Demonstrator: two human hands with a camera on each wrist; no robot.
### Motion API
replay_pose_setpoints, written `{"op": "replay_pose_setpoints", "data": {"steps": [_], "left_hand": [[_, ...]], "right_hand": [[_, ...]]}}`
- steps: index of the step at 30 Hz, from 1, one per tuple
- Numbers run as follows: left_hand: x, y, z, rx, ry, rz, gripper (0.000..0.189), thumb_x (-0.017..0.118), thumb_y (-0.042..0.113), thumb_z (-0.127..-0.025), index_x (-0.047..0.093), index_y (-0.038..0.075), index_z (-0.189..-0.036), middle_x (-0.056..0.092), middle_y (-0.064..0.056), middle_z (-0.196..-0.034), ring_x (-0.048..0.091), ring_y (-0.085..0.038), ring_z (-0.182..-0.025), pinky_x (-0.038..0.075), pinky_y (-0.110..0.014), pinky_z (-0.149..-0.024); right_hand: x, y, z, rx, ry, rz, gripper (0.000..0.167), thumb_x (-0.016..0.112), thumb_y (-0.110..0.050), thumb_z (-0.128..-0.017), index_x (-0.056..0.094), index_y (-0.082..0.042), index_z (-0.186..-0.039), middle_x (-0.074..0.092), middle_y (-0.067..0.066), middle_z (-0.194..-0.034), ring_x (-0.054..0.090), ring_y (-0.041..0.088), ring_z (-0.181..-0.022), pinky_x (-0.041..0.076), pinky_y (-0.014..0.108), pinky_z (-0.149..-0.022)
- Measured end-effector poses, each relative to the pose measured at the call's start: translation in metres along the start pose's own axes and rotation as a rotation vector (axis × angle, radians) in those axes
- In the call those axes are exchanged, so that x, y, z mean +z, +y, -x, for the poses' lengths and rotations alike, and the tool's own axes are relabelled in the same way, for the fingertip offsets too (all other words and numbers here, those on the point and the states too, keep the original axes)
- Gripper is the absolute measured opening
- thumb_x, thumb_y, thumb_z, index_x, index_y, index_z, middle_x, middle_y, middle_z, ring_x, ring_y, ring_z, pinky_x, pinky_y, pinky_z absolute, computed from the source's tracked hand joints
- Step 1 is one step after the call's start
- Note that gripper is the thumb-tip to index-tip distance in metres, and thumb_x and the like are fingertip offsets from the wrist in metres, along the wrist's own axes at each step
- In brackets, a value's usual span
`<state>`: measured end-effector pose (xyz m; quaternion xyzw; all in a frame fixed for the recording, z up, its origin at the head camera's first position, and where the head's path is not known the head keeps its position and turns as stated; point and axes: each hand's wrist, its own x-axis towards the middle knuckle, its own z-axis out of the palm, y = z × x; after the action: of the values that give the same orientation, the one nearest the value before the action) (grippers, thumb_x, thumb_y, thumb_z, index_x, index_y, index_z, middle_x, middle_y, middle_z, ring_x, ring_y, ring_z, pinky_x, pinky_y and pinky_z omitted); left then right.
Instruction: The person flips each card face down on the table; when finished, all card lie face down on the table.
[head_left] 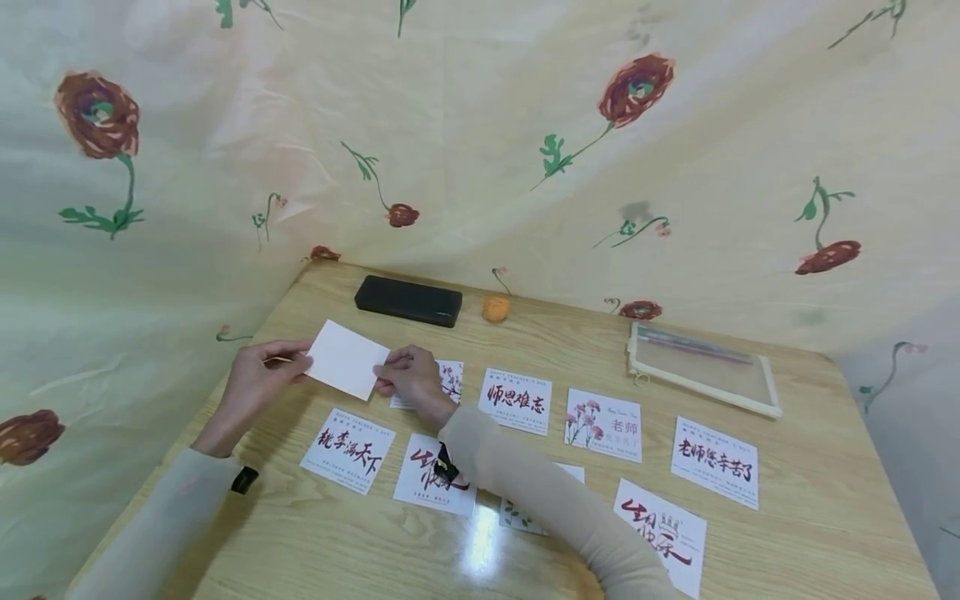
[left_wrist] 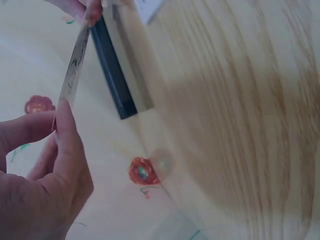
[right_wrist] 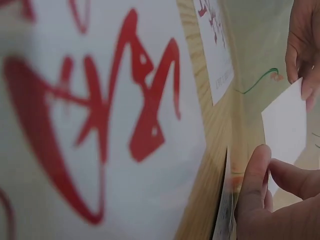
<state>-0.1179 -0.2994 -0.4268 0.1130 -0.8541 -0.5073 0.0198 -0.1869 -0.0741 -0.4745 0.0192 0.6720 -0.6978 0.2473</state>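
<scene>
Hands (head_left: 258, 379) (head_left: 416, 380) pinch 1 card (head_left: 347, 360) by opposite edges.

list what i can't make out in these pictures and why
Held card: printed side faces away in the head view, too edge-on to read in the left wrist view.
Blossom-branch card, head view: partly hidden by the right hand.
Leaf-print card, head view: partly covered by the right sleeve.
White card, left wrist view: cut off by the top edge.

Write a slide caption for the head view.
A white card, plain side showing, held at both ends over a wooden table of printed cards, a black case behind.
</scene>
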Motion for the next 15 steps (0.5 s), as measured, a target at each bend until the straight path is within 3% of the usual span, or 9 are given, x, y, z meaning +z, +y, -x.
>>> {"op": "replay_pose_setpoints", "data": {"steps": [7, 15], "left_hand": [[0.001, -0.013, -0.012, -0.021, -0.009, -0.184, 0.036, 0.071, 0.009, -0.097, 0.069, -0.006, -0.13, 0.07, -0.022, -0.11, 0.069, -0.015, -0.084, 0.059, -0.021, -0.068], [0.005, -0.023, -0.022, -0.074, -0.03, -0.311, 0.038, 0.073, 0.011, -0.095, 0.069, -0.005, -0.129, 0.072, -0.026, -0.115, 0.066, -0.032, -0.1, 0.052, -0.021, -0.068]], "right_hand": [[0.002, 0.001, -0.005, 0.01, 0.025, 0.061, 0.018, 0.077, -0.002, -0.092, 0.069, -0.003, -0.109, 0.075, 0.011, -0.093, 0.073, 0.012, -0.07, 0.064, 0.026, -0.071], [0.003, 0.0, -0.01, 0.005, 0.027, 0.092, 0.019, 0.077, 0.002, -0.091, 0.073, 0.002, -0.109, 0.077, 0.014, -0.093, 0.076, 0.014, -0.07, 0.064, 0.025, -0.071]]}}
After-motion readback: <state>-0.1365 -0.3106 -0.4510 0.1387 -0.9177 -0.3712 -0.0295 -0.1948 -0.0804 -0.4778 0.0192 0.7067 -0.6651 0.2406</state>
